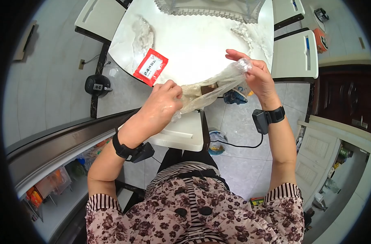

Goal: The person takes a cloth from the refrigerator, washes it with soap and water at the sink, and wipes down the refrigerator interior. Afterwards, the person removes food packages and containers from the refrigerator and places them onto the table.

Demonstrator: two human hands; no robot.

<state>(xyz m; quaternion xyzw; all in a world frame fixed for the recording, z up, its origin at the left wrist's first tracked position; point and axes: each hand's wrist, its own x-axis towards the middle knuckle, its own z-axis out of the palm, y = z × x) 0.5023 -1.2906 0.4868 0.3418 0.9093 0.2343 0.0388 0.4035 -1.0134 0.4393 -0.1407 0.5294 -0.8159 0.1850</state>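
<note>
A thin clear plastic bag [228,78] is stretched between my two hands, over the near edge of the white table [193,44]. My left hand [164,102] is closed, its curled fingers gripping the bag's left end. At the other end, my right hand [256,76] pinches a bunched corner between thumb and finger, its other fingers held out. The bag's lower left part looks pale and cloudy; whether anything lies inside I cannot tell. Left of the bag, a red packet [151,67] with a white label and dark writing rests near the table edge, touched by neither hand.
A lace-edged mesh cover [209,9] stands at the table's far side. White chairs [294,57] surround the table, one [181,132] directly before me. A dark appliance [98,85] sits on the floor at left. Below the bag are a blue shoe [235,96] and a round container [218,143].
</note>
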